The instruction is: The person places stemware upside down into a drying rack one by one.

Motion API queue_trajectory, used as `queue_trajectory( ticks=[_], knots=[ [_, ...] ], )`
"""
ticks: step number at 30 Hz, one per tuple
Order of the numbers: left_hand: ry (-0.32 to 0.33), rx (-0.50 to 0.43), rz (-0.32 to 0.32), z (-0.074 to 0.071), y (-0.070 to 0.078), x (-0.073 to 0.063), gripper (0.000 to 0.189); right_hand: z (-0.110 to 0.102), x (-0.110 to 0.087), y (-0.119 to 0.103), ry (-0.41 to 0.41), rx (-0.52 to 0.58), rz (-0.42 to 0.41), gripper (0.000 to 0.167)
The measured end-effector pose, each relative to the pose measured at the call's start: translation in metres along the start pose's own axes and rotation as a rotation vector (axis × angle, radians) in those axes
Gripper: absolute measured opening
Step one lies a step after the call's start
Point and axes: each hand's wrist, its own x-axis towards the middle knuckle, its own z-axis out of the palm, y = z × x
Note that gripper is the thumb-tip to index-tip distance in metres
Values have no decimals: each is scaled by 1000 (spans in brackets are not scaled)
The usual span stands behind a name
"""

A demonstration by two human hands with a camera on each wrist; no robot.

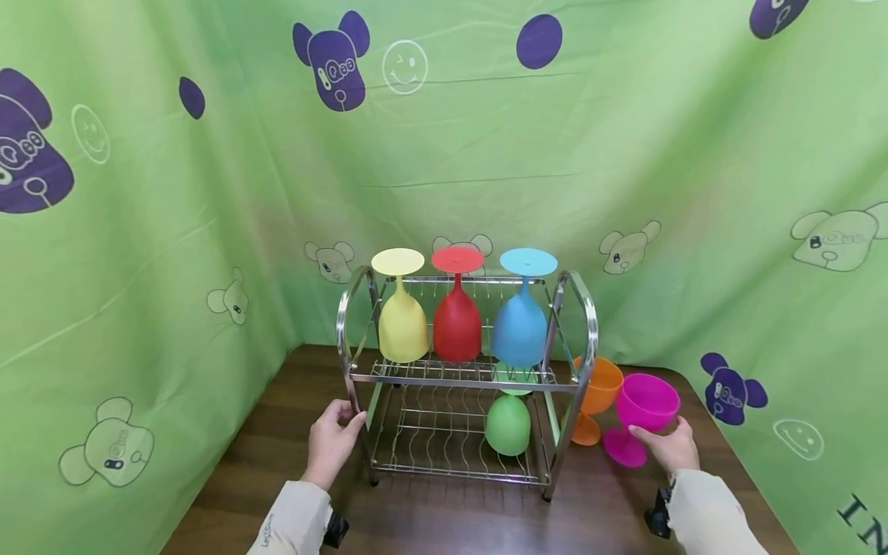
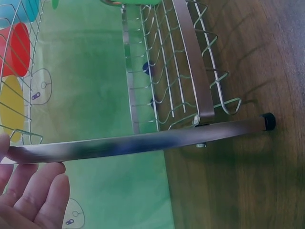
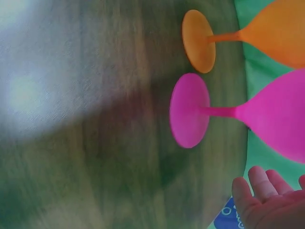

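Note:
My left hand (image 1: pixel 331 447) holds the left front post of a two-tier metal dish rack (image 1: pixel 461 381), thumb on one side and fingers on the other. In the left wrist view, that post (image 2: pixel 119 145) runs across from the fingertips (image 2: pixel 57 169). At the right, my right hand (image 1: pixel 671 447) is beside an upright magenta goblet (image 1: pixel 648 401), its thumb near the bowl in the head view. The right wrist view shows its fingers (image 3: pixel 259 183) spread and relaxed next to the magenta bowl (image 3: pixel 281 114). An orange goblet (image 1: pixel 602 385) stands upright just behind, close to the rack.
On the upper tier, yellow (image 1: pixel 402 331), red (image 1: pixel 457 327) and blue (image 1: pixel 520 331) goblets sit upside down. A green goblet (image 1: pixel 508 425) is inverted on the lower tier's right side. Green patterned cloth (image 1: pixel 444 154) walls the wooden table (image 1: pixel 236 493) at the back and sides.

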Motion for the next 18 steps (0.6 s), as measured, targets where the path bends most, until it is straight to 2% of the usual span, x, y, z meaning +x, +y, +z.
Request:
queue_trajectory(
  ticks=[4, 8, 14, 17, 18],
  knots=[
    [-28, 23, 4, 1, -1, 0, 13, 3, 2, 2, 30, 45, -19, 97],
    [-20, 46, 36, 1, 1, 0, 14, 4, 5, 1, 38, 64, -39, 92],
    [-8, 44, 53, 1, -2, 3, 15, 6, 11, -3, 40, 100, -75, 98],
    [3, 15, 91, 0, -4, 2, 15, 7, 13, -4, 53, 100, -90, 96],
    [17, -1, 126, 3, -10, 3, 16, 7, 13, -4, 59, 100, -87, 96]
  ],
)
